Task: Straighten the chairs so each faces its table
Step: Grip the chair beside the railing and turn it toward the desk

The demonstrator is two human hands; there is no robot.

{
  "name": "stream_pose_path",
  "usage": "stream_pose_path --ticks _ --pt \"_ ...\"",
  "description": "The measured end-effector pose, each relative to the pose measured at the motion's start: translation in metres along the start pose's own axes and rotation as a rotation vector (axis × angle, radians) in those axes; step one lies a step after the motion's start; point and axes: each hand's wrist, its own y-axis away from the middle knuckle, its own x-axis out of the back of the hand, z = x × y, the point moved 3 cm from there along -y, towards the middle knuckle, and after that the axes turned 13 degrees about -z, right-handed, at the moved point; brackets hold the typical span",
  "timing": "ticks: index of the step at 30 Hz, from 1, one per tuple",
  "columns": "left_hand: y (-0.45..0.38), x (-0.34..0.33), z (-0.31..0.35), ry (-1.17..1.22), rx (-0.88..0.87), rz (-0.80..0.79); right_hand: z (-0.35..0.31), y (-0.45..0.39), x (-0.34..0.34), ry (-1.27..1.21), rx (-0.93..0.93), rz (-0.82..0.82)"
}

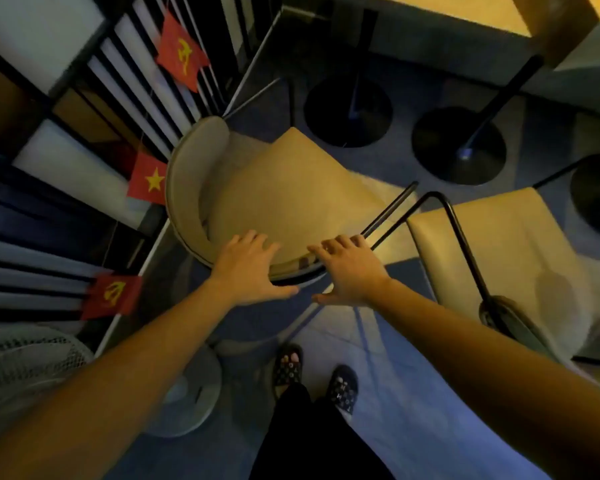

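A beige cushioned chair (291,195) with a curved backrest (187,188) on its left side stands right below me. My left hand (248,268) and my right hand (350,268) lie on the near rim of its seat, fingers spread over the top and thumbs hanging below the edge, not clamped. A second beige chair (506,244) with a black metal frame (461,237) stands close on the right, almost touching the first. A light wooden table top (458,8) shows at the upper edge.
Round black table pedestals (349,109) (459,145) stand on the blue floor beyond the chairs. A black railing with small red flags (149,181) runs along the left. A white standing fan (25,368) is at lower left. My sandalled feet (288,368) are behind the chair.
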Motion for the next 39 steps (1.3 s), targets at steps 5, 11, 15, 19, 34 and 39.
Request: stream_pose_path --ticks 5,11,15,19,34,39 --pt "-0.024 -0.046 -0.015 -0.036 0.014 -0.104 -0.005 -0.043 -0.023 0.096 -0.003 -0.035" --pt "-0.041 -0.066 -0.025 -0.084 -0.052 -0.095 -0.015 -0.073 -0.034 0.107 0.023 -0.017" --pt "-0.049 -0.065 -0.03 -0.233 -0.131 -0.046 -0.013 -0.077 -0.033 0.134 0.035 -0.004" --pt "-0.051 -0.058 -0.03 -0.325 -0.143 -0.074 -0.009 -0.081 -0.026 0.193 0.081 -0.032" --pt "-0.132 0.011 -0.08 -0.267 -0.144 -0.152 0.041 -0.149 0.036 0.098 -0.033 -0.045" --pt "-0.176 0.04 -0.1 -0.308 -0.149 -0.151 0.072 -0.184 0.06 0.09 -0.044 -0.044"
